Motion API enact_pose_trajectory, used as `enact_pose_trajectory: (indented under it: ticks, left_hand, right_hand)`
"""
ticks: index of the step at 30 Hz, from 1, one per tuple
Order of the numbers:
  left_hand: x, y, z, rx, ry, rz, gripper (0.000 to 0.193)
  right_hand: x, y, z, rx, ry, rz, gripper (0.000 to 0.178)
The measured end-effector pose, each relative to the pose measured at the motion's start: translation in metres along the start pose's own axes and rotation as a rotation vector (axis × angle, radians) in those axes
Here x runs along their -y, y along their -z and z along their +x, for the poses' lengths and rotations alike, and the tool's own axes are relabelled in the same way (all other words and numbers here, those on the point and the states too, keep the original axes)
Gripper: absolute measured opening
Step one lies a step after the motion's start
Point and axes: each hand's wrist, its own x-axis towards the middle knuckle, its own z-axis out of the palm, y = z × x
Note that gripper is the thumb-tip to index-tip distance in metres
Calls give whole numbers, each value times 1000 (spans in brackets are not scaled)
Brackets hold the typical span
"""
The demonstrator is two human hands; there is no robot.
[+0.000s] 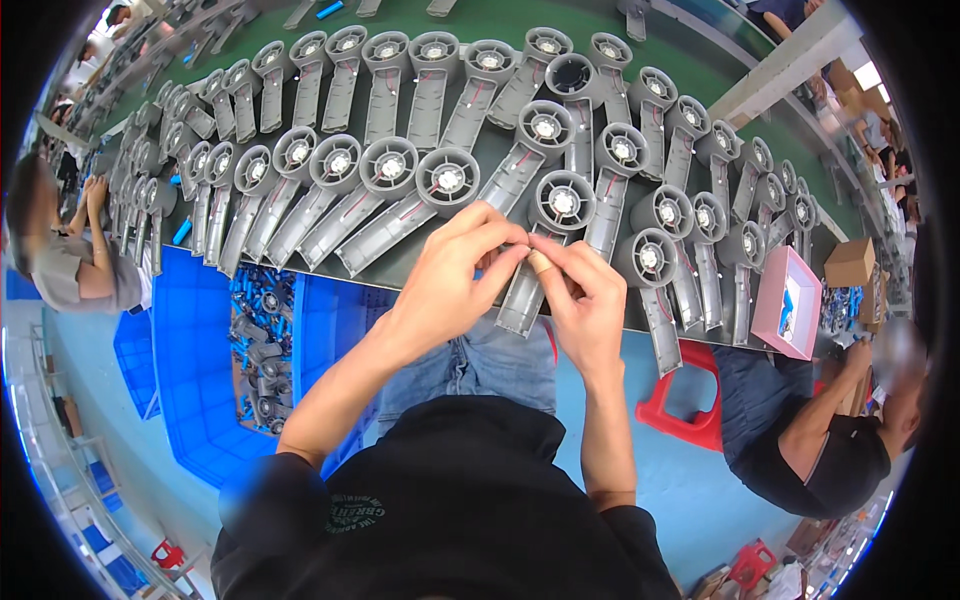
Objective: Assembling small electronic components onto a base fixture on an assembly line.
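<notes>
My left hand [452, 262] and my right hand [583, 292] meet fingertip to fingertip above a grey handheld-fan body [563, 203]. Both are pinched closed. Whatever lies between the fingertips is too small to make out; a wrap shows on a right-hand finger. This body has a round ringed head with a white centre, and its open handle shell [521, 302] points toward me beneath my hands. Close by on the left lies another fan body [447, 178], its handle angled to the lower left. On the right, a further one [648, 258] hangs its handle over the table edge.
Rows of similar fan bodies [388, 165] cover the dark table. A pink box [789, 303] stands at the right edge. Blue bins [190, 340] with grey parts and blue cylinders sit lower left. A red stool [690, 412] and co-workers [815, 440] [85, 265] flank me.
</notes>
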Motion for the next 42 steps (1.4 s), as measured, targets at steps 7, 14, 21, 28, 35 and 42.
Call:
enact_pose_trajectory:
  ticks: [7, 14, 21, 28, 35, 42]
  left_hand:
    - [10, -10, -4, -123, -138, -62, 11]
    - [6, -10, -11, -110, 86, -302, 35]
    - [23, -11, -14, -103, -14, -209, 33]
    - [27, -7, -13, -83, -255, 4, 32]
    - [24, -5, -12, -49, -265, 54, 34]
    - [20, -3, -14, 6, -88, -82, 33]
  right_hand:
    - [-6, -3, 4, -8, -85, 118, 9]
    - [-10, -10, 1, -86, -176, 293, 9]
    - [-7, -11, 2, -57, -195, 289, 9]
    - [-7, -7, 2, -17, -274, 324, 8]
    - [-10, -7, 5, -117, 87, 48, 10]
    - [-24, -13, 4, -130, 249, -11, 13]
